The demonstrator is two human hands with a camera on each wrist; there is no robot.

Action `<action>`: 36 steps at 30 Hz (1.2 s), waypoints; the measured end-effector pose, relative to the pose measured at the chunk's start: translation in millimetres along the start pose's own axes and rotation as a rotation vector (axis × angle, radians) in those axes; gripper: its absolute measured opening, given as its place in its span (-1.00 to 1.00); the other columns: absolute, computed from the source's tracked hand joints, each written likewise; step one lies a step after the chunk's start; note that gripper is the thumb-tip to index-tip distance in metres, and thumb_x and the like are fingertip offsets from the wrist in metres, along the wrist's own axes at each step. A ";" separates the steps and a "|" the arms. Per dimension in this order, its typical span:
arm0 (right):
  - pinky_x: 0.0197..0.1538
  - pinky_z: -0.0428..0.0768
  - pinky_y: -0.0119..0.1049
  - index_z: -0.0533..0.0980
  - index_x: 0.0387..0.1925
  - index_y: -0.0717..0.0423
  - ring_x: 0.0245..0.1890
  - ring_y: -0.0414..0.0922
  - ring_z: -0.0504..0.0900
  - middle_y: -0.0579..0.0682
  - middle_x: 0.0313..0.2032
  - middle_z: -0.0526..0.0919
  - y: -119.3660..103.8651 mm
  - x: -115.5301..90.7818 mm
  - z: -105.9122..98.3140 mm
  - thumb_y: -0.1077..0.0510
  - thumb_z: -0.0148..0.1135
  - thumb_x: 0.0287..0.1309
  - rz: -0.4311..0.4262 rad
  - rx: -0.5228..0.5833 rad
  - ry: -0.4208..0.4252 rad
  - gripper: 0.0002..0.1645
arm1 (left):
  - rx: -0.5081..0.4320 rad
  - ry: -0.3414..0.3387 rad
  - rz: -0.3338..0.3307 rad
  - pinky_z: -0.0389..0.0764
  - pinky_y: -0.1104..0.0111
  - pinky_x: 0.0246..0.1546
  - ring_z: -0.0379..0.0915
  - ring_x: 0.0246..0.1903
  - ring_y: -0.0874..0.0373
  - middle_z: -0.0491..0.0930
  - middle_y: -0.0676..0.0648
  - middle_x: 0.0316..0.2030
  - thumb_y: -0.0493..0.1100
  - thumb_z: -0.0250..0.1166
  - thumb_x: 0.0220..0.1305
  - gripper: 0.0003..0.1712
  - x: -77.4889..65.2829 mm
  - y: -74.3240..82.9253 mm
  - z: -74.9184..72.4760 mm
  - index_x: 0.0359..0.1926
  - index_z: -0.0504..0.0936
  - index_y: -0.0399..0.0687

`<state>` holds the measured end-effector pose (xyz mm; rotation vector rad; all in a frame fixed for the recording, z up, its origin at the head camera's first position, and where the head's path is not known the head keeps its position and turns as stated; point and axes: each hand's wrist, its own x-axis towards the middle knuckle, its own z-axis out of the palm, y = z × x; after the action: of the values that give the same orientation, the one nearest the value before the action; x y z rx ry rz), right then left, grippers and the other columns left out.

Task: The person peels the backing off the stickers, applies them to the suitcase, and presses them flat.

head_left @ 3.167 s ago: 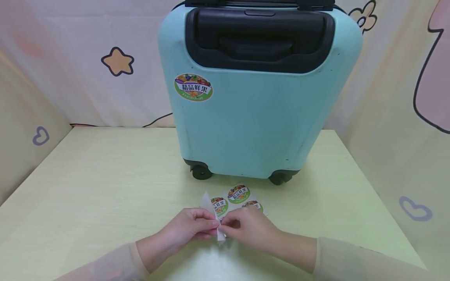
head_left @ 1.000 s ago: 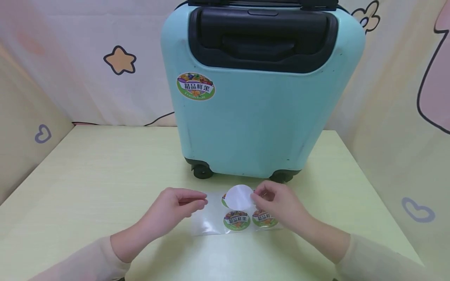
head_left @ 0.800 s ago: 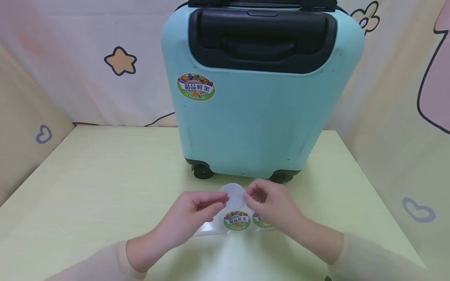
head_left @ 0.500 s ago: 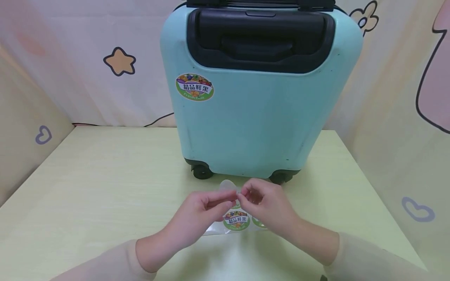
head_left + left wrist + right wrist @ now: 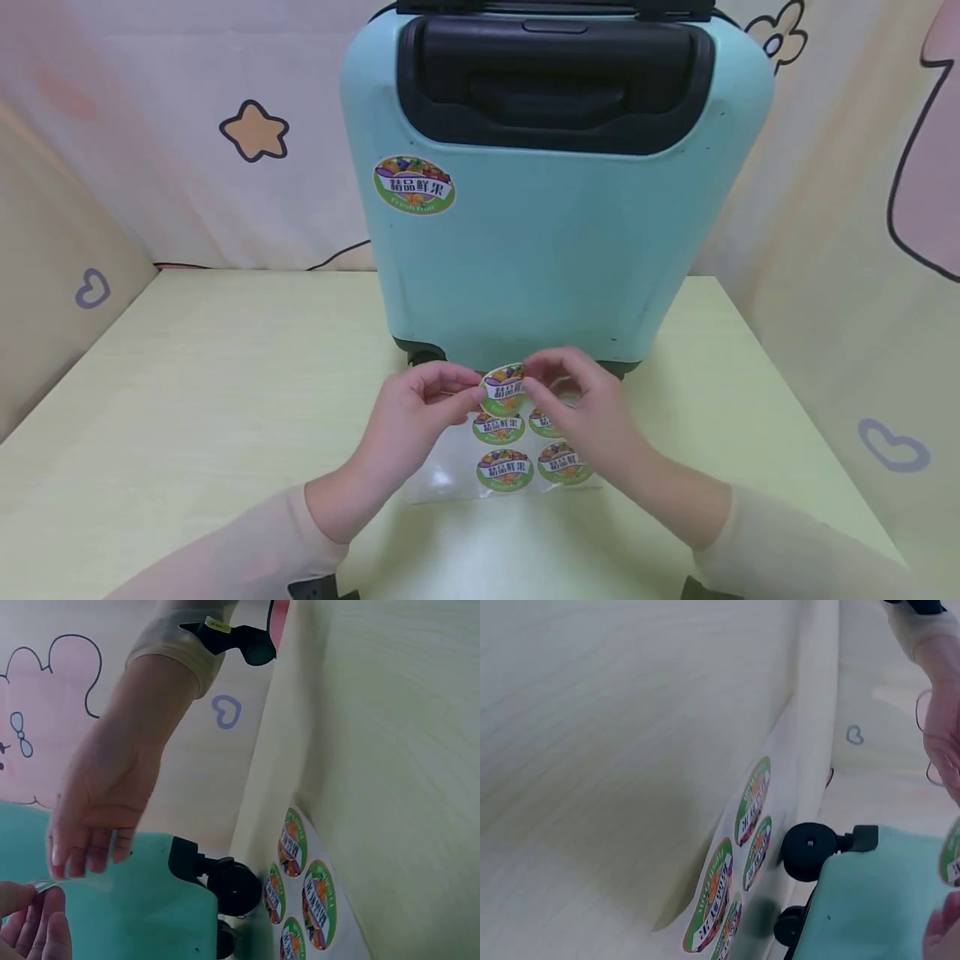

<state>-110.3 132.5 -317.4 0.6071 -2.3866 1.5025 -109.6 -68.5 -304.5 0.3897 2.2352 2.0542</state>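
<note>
A peeled oval fruit sticker (image 5: 504, 390) is held up printed side facing me, in front of the suitcase's lower edge. My left hand (image 5: 408, 417) pinches its left edge between thumb and fingers. On the opposite edge, my right hand (image 5: 588, 404) pinches with thumb and forefinger. The left wrist view shows the sticker almost edge-on between both hands' fingertips. Below them lies the sticker sheet (image 5: 442, 479), with several more fruit stickers and a bare left part. Behind stands a light blue suitcase (image 5: 525, 250) bearing one such sticker (image 5: 414, 185) at its upper left.
The suitcase rests on dark wheels (image 5: 810, 851) at the back of a pale table (image 5: 225, 400). Its black handle panel (image 5: 555, 83) faces forward at the top. Printed cloth walls (image 5: 150, 150) enclose the table at the back and sides, and a thin dark cable (image 5: 341, 252) runs behind.
The right hand peeled the sticker off the sheet and brought it, white back showing, to the left hand. Now it is turned printed side up, and both hands have risen toward the suitcase.
</note>
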 end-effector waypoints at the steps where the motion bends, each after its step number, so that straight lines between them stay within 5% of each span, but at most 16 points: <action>1: -0.17 0.55 -0.37 0.51 -0.09 0.24 -0.24 -0.12 0.55 0.00 -0.18 0.60 -0.1 1.9 -2.8 0.27 0.26 0.13 0.065 0.020 -0.004 -0.71 | -0.006 0.011 0.005 0.60 0.29 -0.27 0.62 -0.32 0.02 0.65 -0.13 -0.34 -0.32 0.31 0.14 -0.83 1.2 0.8 -1.0 -0.23 0.63 -0.31; 5: -0.10 0.53 -0.40 0.48 0.00 0.28 -0.12 -0.04 0.57 0.08 -0.10 0.59 -0.2 7.1 -11.1 0.17 0.22 0.19 0.293 0.107 -0.068 -0.63 | 0.004 0.028 0.043 0.59 0.32 -0.25 0.61 -0.34 0.09 0.65 -0.13 -0.35 -0.30 0.30 0.16 -0.83 4.8 2.8 -3.3 -0.22 0.63 -0.30; 8: -0.14 0.56 -0.40 0.53 -0.14 0.31 -0.19 -0.04 0.61 0.09 -0.22 0.62 -1.8 9.3 -14.4 0.17 0.22 0.19 0.346 0.123 -0.066 -0.71 | 0.037 0.056 0.095 0.58 0.35 -0.26 0.59 -0.35 0.10 0.65 -0.11 -0.37 -0.31 0.31 0.14 -0.85 9.5 3.1 -4.6 -0.25 0.64 -0.29; 19: -0.22 0.55 -0.47 0.57 -0.25 0.30 -0.34 -0.11 0.60 0.08 -0.33 0.63 -21.5 28.7 -37.0 0.23 0.25 0.15 0.116 -0.028 0.067 -0.81 | 0.345 0.187 0.471 0.60 0.38 -0.35 0.61 -0.39 0.21 0.68 -0.07 -0.37 -0.28 0.36 0.11 -0.83 33.0 26.4 -20.4 -0.26 0.67 -0.27; 25: -0.21 0.53 -0.53 0.57 -0.24 0.29 -0.33 -0.16 0.60 0.08 -0.32 0.63 -37.1 46.4 -55.4 0.19 0.25 0.16 0.030 -0.120 0.109 -0.78 | 0.694 0.264 0.915 0.50 0.32 -0.05 0.55 -0.10 0.08 0.65 -0.13 -0.17 -0.30 0.27 0.19 -0.78 54.8 66.3 -35.7 -0.13 0.65 -0.27; 29: -0.23 0.51 -0.53 0.58 -0.24 0.29 -0.36 -0.22 0.57 0.05 -0.34 0.63 -50.5 59.3 -61.6 0.18 0.25 0.15 -0.046 -0.182 0.145 -0.78 | 0.828 0.314 1.181 0.33 0.25 0.15 0.44 0.05 -0.06 0.60 -0.21 -0.06 -0.38 0.21 0.21 -0.73 73.2 93.5 -40.9 -0.05 0.60 -0.32; 32: -0.25 0.51 -0.52 0.59 -0.23 0.30 -0.39 -0.23 0.55 0.06 -0.35 0.64 -59.9 68.8 -63.9 0.18 0.26 0.15 -0.093 -0.212 0.166 -0.77 | 0.919 0.349 1.254 0.27 0.24 0.18 0.39 0.09 -0.08 0.57 -0.22 -0.01 -0.38 0.15 0.25 -0.68 84.2 107.1 -42.6 0.03 0.56 -0.30; 36: -0.34 0.48 -0.52 0.60 -0.23 0.29 -0.45 -0.21 0.50 0.07 -0.40 0.64 -67.5 80.2 -63.6 0.17 0.26 0.15 -0.138 -0.251 0.176 -0.76 | 1.069 0.352 1.270 0.24 0.21 0.18 0.34 0.14 -0.05 0.52 -0.16 0.08 -0.34 0.06 0.31 -0.62 94.2 116.9 -43.8 0.13 0.51 -0.22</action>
<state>-149.2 147.4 -202.1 0.5441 -2.2975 1.1273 -195.2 -80.3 -174.1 2.0344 3.6573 0.7017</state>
